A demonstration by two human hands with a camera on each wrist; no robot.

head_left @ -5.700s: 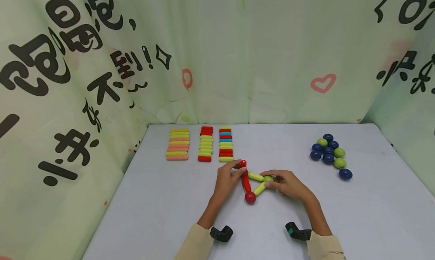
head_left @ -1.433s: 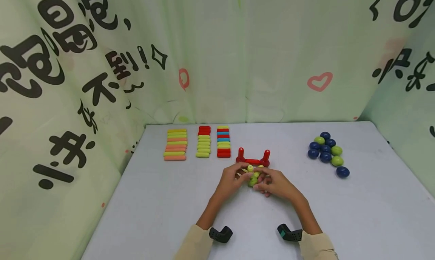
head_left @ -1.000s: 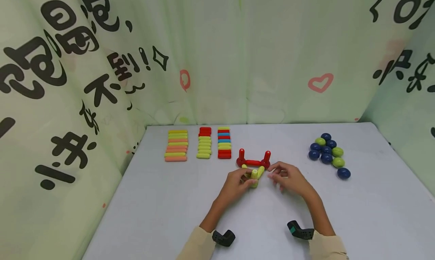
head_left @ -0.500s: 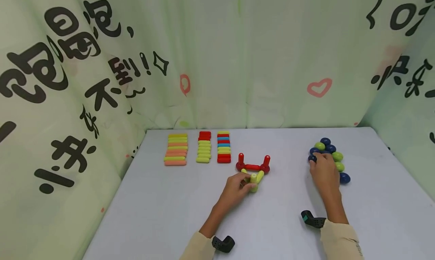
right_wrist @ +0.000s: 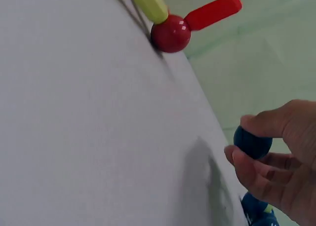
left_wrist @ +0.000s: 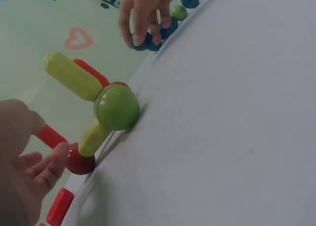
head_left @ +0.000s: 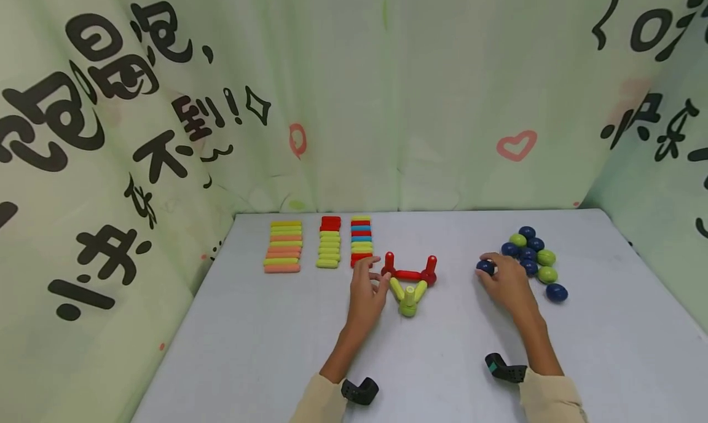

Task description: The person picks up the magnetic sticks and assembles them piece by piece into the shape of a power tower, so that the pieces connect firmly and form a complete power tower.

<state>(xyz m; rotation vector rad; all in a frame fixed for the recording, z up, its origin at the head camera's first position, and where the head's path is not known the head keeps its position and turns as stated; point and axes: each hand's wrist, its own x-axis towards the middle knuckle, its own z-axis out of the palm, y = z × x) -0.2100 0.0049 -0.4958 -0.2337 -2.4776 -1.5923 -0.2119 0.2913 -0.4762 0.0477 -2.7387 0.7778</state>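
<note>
In the head view my left hand (head_left: 365, 295) is beside the left red ball (head_left: 388, 272) of a joined triangle, its fingers parted and loosely bent. A red stick (head_left: 408, 275) joins two red balls, and yellow-green sticks run from them to a green ball (head_left: 408, 308). Each ball bears an upright stick. The left wrist view shows the left fingers close to a red ball (left_wrist: 80, 162); whether they touch it I cannot tell. My right hand (head_left: 510, 283) pinches a dark blue ball (head_left: 485, 267) between thumb and fingers, seen raised off the table in the right wrist view (right_wrist: 253, 142).
Three stacks of coloured sticks (head_left: 285, 245) lie at the back left. Several blue and green balls (head_left: 527, 254) are grouped at the back right, with one blue ball (head_left: 556, 292) nearer the front. A printed curtain (head_left: 442, 103) hangs behind the table.
The left hand has let go of the upright green stick and moved left. The right hand has taken a blue ball from the group and moved left with it.
</note>
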